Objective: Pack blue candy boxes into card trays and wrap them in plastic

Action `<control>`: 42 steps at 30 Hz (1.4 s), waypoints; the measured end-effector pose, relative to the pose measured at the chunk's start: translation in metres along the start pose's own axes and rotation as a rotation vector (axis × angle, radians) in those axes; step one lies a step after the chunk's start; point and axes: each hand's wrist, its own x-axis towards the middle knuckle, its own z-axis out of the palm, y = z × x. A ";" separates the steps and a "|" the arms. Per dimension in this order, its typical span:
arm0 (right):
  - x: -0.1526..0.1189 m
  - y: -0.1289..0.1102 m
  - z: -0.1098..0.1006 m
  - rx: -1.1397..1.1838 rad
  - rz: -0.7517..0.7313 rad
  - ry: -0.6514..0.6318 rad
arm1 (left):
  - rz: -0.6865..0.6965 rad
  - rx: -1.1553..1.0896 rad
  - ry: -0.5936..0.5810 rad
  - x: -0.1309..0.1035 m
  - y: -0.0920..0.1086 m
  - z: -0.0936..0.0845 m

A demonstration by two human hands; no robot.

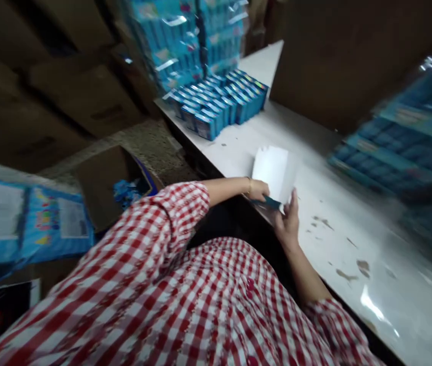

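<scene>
An open carton (275, 170), white inside with a blue outer side near me, stands at the front edge of the white table. My left hand (257, 189), a thin bracelet at its wrist, is closed on the carton's near left edge. On the near right corner, my right hand (289, 221) has its thumb and fingers around the carton's wall. Motion blur softens the fingertips. Beyond the carton, several small blue boxes (219, 104) stand upright in tight rows on the table.
Plastic-wrapped stacks of blue boxes rise at the back (179, 43) and at the right (402, 132). The white table (315, 264) has worn patches. On my left are an open brown box (101, 178), blue printed packs (55, 218) and large cardboard boxes (74, 96).
</scene>
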 end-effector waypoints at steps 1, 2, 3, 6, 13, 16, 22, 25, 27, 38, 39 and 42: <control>0.000 0.001 -0.001 0.028 0.019 0.000 | -0.026 -0.018 -0.001 0.001 -0.002 0.000; 0.001 0.002 -0.002 0.055 0.034 -0.004 | -0.061 -0.047 -0.012 0.002 -0.004 0.001; 0.001 0.003 -0.002 0.080 0.050 -0.002 | -0.105 -0.076 -0.016 0.004 -0.005 0.001; 0.001 0.006 -0.004 0.120 0.056 -0.025 | -0.271 -0.121 0.058 0.006 -0.005 0.004; -0.003 0.004 -0.002 0.060 0.048 -0.043 | -0.268 -0.006 0.358 -0.001 0.007 0.025; -0.003 -0.002 0.000 0.041 0.057 -0.030 | -0.222 0.121 0.326 -0.007 0.016 0.032; -0.001 -0.010 0.005 0.040 0.108 -0.020 | -0.076 0.257 0.348 -0.013 0.019 0.036; -0.001 -0.010 0.006 0.068 0.121 -0.007 | -0.085 0.321 0.317 -0.012 0.016 0.037; -0.001 -0.009 0.006 0.065 0.120 0.001 | -0.133 0.296 0.306 -0.012 0.014 0.037; 0.009 -0.015 0.010 -0.001 0.153 0.063 | -0.216 0.254 0.306 -0.012 0.010 0.038; 0.007 -0.016 0.011 0.022 0.153 0.058 | -0.217 0.266 0.311 -0.012 0.010 0.039; 0.004 -0.015 0.014 0.043 0.145 0.047 | -0.217 0.245 0.323 -0.009 0.012 0.038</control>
